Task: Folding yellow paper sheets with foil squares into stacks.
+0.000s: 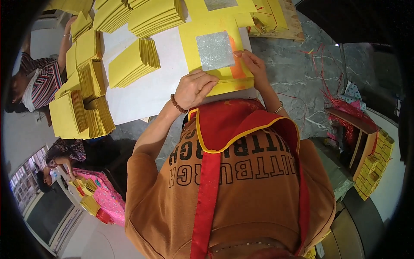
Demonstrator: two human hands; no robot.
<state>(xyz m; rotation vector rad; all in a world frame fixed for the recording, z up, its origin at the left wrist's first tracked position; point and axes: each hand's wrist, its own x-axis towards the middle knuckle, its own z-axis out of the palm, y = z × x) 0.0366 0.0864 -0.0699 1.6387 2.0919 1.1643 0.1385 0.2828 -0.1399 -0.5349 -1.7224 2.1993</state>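
A yellow paper sheet [189,42] with a silver square [215,50] and an orange patch [238,71] lies at the table's near edge. A narrow strip is folded along its near side. My left hand [195,88] is closed at the near left of the sheet, fingers curled onto the folded strip. At the sheet's right edge, beside the orange patch, my right hand [254,69] pinches the paper between thumb and fingers. A fanned bundle of folded yellow paper [131,64] sits left of my left hand.
More folded yellow bundles [86,47] line the left side of the white table [142,101]. Another silver-marked sheet [246,6] lies beyond. Two people [47,77] [64,155] are at the left. Red strings [321,73] and a wooden frame [360,129] lie at the right.
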